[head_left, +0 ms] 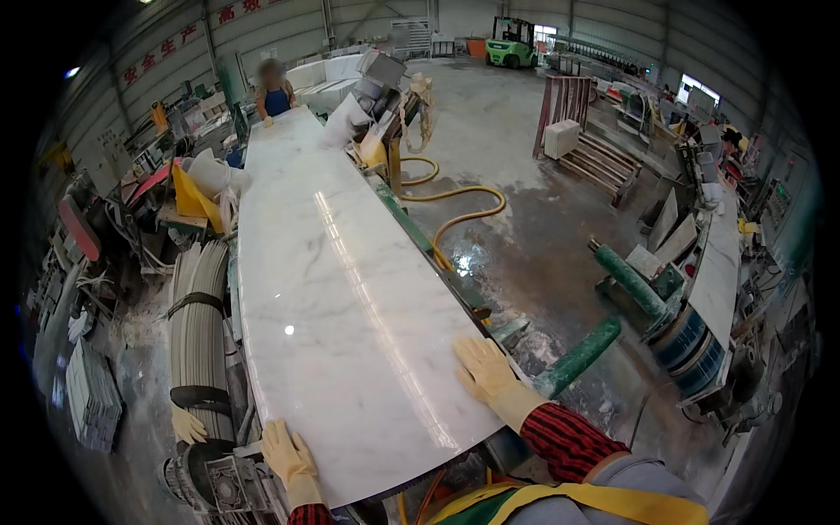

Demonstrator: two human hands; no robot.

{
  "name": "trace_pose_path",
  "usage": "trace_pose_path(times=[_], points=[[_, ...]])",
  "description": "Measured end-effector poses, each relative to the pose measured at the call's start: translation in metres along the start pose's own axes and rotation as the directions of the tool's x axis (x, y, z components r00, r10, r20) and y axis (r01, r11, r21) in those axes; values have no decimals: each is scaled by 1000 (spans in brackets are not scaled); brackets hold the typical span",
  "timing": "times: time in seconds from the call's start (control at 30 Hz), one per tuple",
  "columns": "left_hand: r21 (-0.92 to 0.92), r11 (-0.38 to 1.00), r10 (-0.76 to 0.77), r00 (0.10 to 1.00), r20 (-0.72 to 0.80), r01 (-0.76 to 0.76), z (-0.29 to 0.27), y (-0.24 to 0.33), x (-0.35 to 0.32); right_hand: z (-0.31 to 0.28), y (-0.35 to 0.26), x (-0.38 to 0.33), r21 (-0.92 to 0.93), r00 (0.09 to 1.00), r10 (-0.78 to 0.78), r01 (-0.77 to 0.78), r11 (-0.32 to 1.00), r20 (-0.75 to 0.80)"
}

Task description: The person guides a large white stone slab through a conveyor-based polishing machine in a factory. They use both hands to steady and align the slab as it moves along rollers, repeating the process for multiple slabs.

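Note:
A long, polished white marble slab (297,262) with faint grey veins stretches away from me, with a bright strip of light reflected on it. At its near left corner rests my left hand (291,459) in a cream rubber glove, fingers stretched out over the edge. My right hand (490,376), gloved alike, lies on the near right edge with its fingers spread on the top face. Neither hand is closed round anything that I can see. Another cream glove (188,424) lies beside the slab on the left, next to a motor.
A person (276,98) in a blue apron stands at the slab's far left end. Left of the slab is a strapped bundle of long pale strips (199,324). Green rollers (582,354) stick out at right. A yellow hose (472,192) crosses the floor; a green forklift (512,44) stands far back.

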State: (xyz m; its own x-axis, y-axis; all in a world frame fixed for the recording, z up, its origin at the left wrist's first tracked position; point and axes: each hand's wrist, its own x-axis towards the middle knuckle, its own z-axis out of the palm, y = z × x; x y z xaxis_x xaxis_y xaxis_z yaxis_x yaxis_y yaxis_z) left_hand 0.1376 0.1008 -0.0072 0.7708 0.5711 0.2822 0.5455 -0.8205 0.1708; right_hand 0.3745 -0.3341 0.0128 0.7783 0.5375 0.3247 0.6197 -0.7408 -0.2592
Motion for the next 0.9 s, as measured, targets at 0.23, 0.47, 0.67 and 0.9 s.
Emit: trace_pose_path(times=[0.23, 0.47, 0.67, 0.9], points=[[29, 998, -56, 998, 36, 55, -5, 7, -3, -37, -15, -70, 11, 1000, -12, 12, 1000, 18], [44, 994, -106, 993, 53, 104, -5, 10, -17, -51, -17, -102, 0, 998, -51, 51, 999, -46], [80, 992, -107, 992, 72, 101, -19, 14, -48, -51, -22, -114, 11, 998, -39, 40, 999, -49], [59, 998, -40, 998, 53, 37, -20, -5, -92, -46, -21, -120, 5, 996, -26, 27, 1000, -91]])
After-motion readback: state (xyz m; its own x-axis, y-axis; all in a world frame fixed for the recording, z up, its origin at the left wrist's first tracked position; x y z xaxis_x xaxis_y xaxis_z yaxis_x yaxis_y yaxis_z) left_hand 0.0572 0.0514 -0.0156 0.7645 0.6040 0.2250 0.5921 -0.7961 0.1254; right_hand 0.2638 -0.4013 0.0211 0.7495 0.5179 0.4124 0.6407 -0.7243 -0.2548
